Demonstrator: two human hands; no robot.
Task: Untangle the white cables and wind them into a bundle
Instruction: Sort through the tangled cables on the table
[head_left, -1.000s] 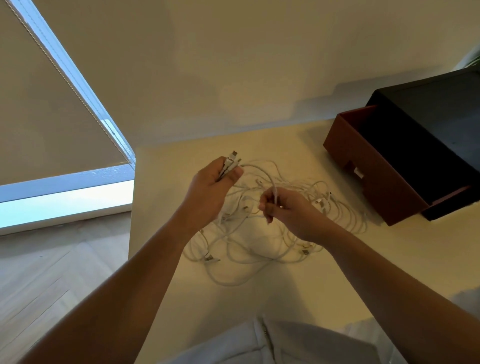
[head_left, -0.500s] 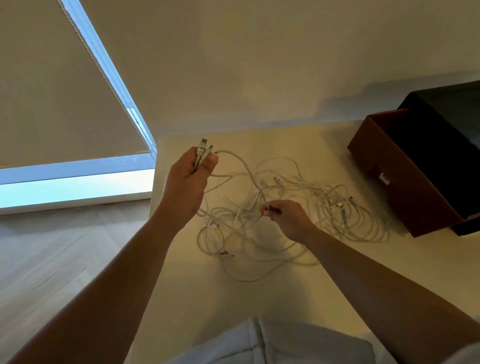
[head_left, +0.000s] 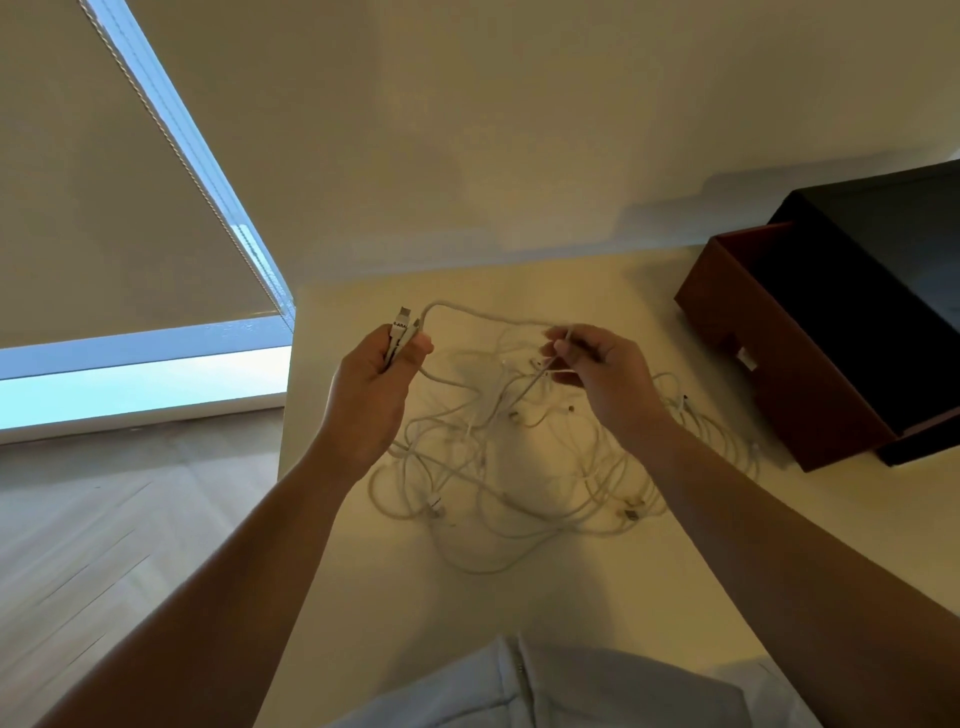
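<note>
White cables (head_left: 498, 467) lie tangled — loose, overlapping loops.

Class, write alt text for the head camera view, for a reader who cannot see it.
A person's left hand holds white cable plugs while the right hand pinches a strand lifted from a tangle of white cables on a cream table. An open brown box stands at the table's right.

Bare left forearm (head_left: 244, 566), bare right forearm (head_left: 779, 530), pale white garment (head_left: 597, 696) with a centre seam.
</note>
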